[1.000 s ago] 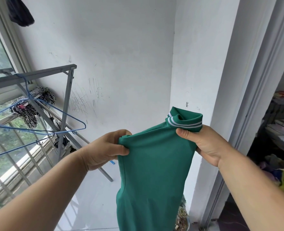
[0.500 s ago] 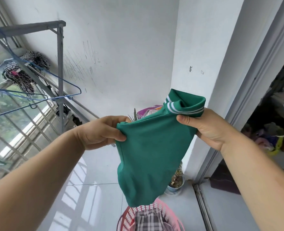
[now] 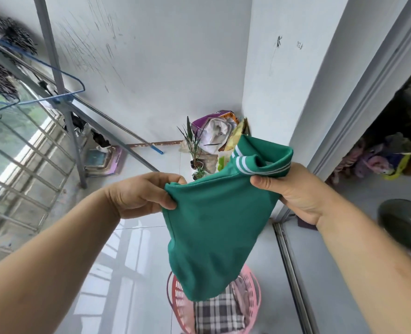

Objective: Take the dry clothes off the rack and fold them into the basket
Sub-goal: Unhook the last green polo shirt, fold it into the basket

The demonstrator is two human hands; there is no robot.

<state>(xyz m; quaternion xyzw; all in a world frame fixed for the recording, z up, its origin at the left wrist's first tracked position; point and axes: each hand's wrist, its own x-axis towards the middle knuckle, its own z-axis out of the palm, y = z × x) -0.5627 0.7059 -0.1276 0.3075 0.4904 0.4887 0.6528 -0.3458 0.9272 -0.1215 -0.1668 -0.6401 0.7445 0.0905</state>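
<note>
Single view. Wide-angle camera worn at head height, facing forward and down. Near field, close to the lens: green shirt (image 3: 214, 225) between left hand (image 3: 141, 194) and right hand (image 3: 301, 196). Lower edge: basket (image 3: 252, 295) on the floor (image 3: 146, 249). Far field: wall corner (image 3: 245, 68), rack (image 3: 52, 44) at left.

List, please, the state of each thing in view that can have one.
Green polo shirt with white-striped collar: folded, hanging from both hands.
Left hand: pinches the shirt's left edge.
Right hand: grips the shirt below the collar.
Pink plastic laundry basket: on floor, holds plaid cloth.
</note>
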